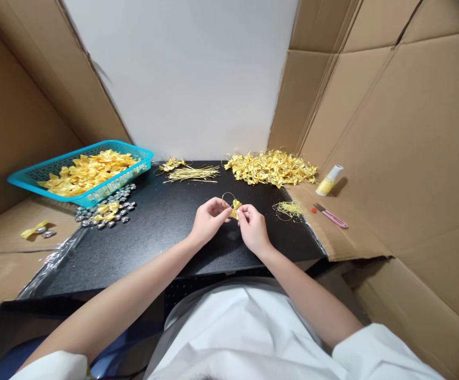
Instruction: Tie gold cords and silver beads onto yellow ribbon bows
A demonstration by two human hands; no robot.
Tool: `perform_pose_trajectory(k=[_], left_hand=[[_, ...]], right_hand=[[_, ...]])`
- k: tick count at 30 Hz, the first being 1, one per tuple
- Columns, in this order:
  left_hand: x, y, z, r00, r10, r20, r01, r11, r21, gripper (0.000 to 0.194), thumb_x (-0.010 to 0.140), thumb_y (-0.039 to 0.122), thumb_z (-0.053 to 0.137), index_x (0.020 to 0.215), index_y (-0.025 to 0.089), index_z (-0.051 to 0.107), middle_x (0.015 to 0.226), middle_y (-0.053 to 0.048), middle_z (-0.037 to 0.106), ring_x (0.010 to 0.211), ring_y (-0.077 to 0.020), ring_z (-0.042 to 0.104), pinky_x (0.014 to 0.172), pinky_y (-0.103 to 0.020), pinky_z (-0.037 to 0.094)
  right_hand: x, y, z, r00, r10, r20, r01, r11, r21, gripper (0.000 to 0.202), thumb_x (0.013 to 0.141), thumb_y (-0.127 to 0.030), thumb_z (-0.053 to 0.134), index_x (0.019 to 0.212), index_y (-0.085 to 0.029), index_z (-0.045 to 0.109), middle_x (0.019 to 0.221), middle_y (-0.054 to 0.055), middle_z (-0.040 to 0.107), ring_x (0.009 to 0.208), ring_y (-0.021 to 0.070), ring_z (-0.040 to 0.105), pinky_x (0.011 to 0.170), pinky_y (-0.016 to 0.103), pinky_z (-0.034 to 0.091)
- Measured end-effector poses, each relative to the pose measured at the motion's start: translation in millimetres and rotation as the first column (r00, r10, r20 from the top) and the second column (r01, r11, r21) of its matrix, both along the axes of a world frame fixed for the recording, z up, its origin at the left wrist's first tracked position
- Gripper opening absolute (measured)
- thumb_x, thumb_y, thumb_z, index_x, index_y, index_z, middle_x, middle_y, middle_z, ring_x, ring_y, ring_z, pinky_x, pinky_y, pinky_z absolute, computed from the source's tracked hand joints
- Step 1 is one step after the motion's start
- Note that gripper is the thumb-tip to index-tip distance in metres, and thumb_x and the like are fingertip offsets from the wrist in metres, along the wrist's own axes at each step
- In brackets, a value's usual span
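Observation:
Between my two hands, above the black table, is a small yellow ribbon bow with a thin loop of yellow cord standing up behind it. My left hand is closed in a pinch at the bow's left side. On the other side my right hand pinches the bow between thumb and fingers. The fingertips cover part of the bow, so its knot cannot be made out. Straight yellow cords lie in a bundle beyond my hands.
At the left stands a turquoise basket of yellow bows, with silvery beads before it. A heap of corded bows lies back right. Cord scraps, pink-handled snips and a thread spool are at right. Cardboard walls flank the table.

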State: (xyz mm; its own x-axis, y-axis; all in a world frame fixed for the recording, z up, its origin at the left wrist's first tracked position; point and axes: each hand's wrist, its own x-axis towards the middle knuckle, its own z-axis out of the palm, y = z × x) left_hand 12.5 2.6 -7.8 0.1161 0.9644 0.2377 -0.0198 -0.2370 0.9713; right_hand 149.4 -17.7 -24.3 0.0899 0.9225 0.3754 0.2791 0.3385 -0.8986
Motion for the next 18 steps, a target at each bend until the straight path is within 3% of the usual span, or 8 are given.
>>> perform_pose_trajectory(k=[3, 5, 18], left_hand=[[0.8, 1.6, 1.1, 0.99, -0.095, 0.107, 0.122, 0.953, -0.276, 0.032, 0.067, 0.042, 0.071, 0.073, 0.014, 0.057, 0.064, -0.001, 0.061, 0.056, -0.0129, 0.06, 0.052, -0.024, 0.051], [0.8, 2.7, 0.9, 0.979, -0.127, 0.16, 0.178, 0.916, -0.36, 0.033, 0.067, 0.043, 0.071, 0.072, 0.013, 0.057, 0.062, -0.002, 0.062, 0.054, -0.012, 0.06, 0.049, -0.023, 0.049], [-4.9, 6.3, 2.9, 0.979, -0.091, 0.184, 0.156, 0.912, -0.379, 0.032, 0.059, 0.035, 0.082, 0.076, 0.012, 0.067, 0.064, -0.003, 0.065, 0.057, -0.0105, 0.061, 0.054, -0.021, 0.047]], right_hand=[[-0.3, -1.2, 0.7, 1.0, -0.023, 0.009, 0.023, 0.999, 0.046, 0.014, 0.086, -0.031, 0.048, 0.08, -0.019, 0.054, 0.067, 0.002, 0.064, 0.056, 0.0144, 0.059, 0.055, 0.024, 0.043], [-0.5, -1.9, 0.9, 0.999, -0.04, 0.033, 0.037, 0.996, 0.083, 0.013, 0.086, -0.029, 0.047, 0.08, -0.019, 0.054, 0.07, 0.003, 0.065, 0.06, 0.015, 0.061, 0.058, 0.025, 0.045], [4.0, -2.9, 2.1, 0.991, -0.076, 0.11, 0.058, 0.986, 0.158, 0.011, 0.086, -0.023, 0.05, 0.084, -0.019, 0.06, 0.078, 0.004, 0.069, 0.067, 0.0157, 0.063, 0.064, 0.026, 0.048]])
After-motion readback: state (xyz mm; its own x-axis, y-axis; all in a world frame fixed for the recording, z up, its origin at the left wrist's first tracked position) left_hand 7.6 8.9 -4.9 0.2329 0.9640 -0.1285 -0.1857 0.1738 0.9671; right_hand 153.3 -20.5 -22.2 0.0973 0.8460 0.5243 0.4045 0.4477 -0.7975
